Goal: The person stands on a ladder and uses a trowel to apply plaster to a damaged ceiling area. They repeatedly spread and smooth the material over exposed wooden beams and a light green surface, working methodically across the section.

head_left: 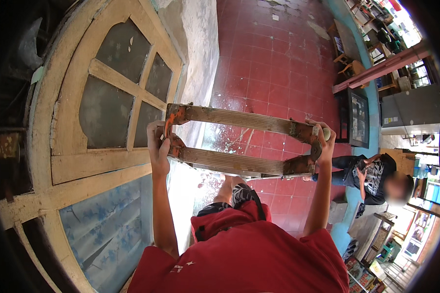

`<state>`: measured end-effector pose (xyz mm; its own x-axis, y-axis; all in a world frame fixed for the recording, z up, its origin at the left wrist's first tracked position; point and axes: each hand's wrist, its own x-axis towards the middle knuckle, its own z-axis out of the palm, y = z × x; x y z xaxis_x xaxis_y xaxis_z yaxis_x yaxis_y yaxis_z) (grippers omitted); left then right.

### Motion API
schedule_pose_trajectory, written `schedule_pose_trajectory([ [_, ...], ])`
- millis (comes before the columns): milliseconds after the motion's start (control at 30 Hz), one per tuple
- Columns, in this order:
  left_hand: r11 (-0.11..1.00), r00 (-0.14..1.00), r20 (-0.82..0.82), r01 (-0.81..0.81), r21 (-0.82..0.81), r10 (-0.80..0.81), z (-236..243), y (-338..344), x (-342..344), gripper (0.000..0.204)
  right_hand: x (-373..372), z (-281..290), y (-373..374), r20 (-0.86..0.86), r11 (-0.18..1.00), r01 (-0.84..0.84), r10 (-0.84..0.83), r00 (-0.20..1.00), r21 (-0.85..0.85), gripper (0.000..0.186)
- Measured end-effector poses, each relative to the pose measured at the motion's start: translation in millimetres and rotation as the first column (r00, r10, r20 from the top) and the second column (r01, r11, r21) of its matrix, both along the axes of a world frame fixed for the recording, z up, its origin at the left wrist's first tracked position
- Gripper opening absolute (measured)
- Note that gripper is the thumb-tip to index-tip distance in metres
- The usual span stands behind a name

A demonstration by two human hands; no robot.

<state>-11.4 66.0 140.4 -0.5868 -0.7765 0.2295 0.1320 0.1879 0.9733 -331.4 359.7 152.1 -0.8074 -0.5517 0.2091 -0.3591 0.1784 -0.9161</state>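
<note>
Grey-brown, ribbed-metal, ladder-like frame (pixel 239 161) mid-view, lying 9 to 3 o'clock. Left hand (pixel 159 149), fingers round 9-o'clock end; right hand (pixel 327 141), fingers round 3-o'clock end. Probably balances weight.

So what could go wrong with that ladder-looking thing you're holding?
A finger might get pinched: the right hand grips the ladder-like frame right beside a round, hinge-like joint. The left hand holds the other end close to the wood-framed panes, so a swing that way could perhaps knock them. And both hands are bare, so the worn, rough-looking orange bracket might scratch.
</note>
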Motion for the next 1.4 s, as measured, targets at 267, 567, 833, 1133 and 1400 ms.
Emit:
schedule_pose_trajectory([
  [267,0.993,0.997,0.012,-0.076,0.095,0.075,-6.7,4.9,13.1,0.038,-29.1,-79.3,34.6,-0.334,0.968,0.046,0.041,0.942,0.248,0.027],
  [567,0.955,0.954,0.242,-0.104,-0.279,0.175,47.5,14.1,5.7,0.039,-14.7,-70.9,18.6,-0.043,0.998,0.050,-0.052,0.998,-0.048,0.029],
  [833,0.838,0.759,0.455,-0.214,-0.502,0.466,83.5,25.3,-22.2,0.048,-1.9,-15.9,-6.8,0.316,0.988,-0.076,0.115,0.942,-0.135,0.029],
  [1133,0.942,0.928,0.338,-0.042,-0.333,0.161,65.4,5.1,-29.3,0.035,-6.9,-29.1,-14.8,0.361,0.985,-0.075,0.127,0.924,-0.155,0.022],
  [1400,0.923,0.916,0.336,-0.080,-0.377,0.217,57.8,5.3,-31.1,0.048,-0.5,-18.8,-65.8,0.403,0.986,-0.147,0.166,0.900,-0.079,0.022],
])
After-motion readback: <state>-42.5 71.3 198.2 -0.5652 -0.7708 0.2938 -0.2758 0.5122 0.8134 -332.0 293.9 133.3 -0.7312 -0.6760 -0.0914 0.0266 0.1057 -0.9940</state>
